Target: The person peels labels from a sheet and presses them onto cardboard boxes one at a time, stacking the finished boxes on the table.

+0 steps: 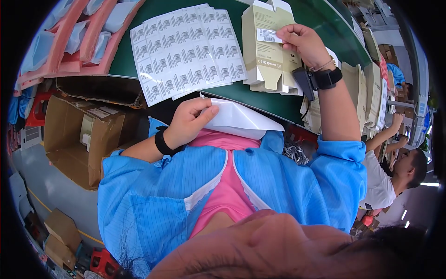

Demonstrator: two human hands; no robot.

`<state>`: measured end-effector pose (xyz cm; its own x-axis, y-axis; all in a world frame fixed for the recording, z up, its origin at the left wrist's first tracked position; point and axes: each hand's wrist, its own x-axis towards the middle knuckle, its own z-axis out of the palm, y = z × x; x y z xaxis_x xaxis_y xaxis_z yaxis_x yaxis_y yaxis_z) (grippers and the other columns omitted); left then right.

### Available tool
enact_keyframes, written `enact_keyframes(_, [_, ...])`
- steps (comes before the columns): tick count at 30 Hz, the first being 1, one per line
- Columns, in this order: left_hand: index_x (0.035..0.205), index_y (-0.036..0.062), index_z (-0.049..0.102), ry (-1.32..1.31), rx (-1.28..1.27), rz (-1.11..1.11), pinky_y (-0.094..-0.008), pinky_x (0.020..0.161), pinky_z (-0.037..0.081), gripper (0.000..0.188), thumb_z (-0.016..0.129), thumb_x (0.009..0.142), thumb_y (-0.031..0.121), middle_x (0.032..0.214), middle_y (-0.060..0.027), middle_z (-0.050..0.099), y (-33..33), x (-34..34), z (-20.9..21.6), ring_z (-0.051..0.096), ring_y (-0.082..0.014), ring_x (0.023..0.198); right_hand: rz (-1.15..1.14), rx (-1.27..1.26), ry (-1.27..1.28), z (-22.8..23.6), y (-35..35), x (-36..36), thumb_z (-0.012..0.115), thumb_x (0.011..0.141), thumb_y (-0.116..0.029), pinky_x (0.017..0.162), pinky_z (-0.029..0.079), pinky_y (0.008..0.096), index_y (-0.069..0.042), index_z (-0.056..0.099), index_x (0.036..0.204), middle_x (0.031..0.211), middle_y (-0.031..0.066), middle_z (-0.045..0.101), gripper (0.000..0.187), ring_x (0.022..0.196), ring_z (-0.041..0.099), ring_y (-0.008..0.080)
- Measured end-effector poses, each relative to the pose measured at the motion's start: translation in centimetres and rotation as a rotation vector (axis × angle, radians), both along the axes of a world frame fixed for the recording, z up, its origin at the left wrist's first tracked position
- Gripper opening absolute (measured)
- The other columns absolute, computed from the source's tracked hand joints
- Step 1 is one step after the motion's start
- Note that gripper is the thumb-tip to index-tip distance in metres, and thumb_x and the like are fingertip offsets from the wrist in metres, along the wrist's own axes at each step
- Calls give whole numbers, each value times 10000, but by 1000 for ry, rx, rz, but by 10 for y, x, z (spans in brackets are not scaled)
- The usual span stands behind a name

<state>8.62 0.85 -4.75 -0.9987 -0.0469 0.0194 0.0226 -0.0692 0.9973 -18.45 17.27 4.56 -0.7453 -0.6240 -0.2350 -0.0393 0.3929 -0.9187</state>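
My right hand (302,44) pinches the right end of a small white barcode label (266,35). The label lies against the printed face of a flattened cream carton (270,69) on the table, near the top of its panel. My left hand (193,116) is closed on a white sheet (244,120), thumb on top, held at the table's near edge in front of my body. Its side facing up looks blank and glossy, and its free end curls to the right. Beyond that hand, overlapping sheets of barcode labels (186,51) are spread on the table.
Pink foam trays (93,42) with bluish wrapped items stand at the far left of the green table (204,94). Below them is an open cardboard box (69,135). More flat cartons (371,93) are stacked at right, where another person (390,176) works.
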Motion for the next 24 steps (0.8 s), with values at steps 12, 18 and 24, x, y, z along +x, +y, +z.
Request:
enact_keyframes(12, [970,-35,584,-25,16,-23,-222,677,420,248,539,857,181,853,-81,583,3,-2,-1,529,-107,759,3,166,196,-6,-5,7,660,749,-105,548,440,163,1,603,814,698,20,571,137,578,517,60])
enact_keyframes(18, [961,-36,585,-5,34,-40,-222,673,418,239,543,855,174,845,-76,581,9,-4,0,526,-104,755,103,262,341,-11,-13,8,644,749,-104,520,409,168,-17,594,811,688,9,570,118,562,494,46])
enact_keyframes(24, [928,-32,590,8,-32,-17,-223,639,405,220,552,847,169,802,-67,569,11,1,1,508,-104,712,92,83,479,19,7,12,630,764,-110,573,412,183,-26,595,833,729,2,575,115,628,508,55])
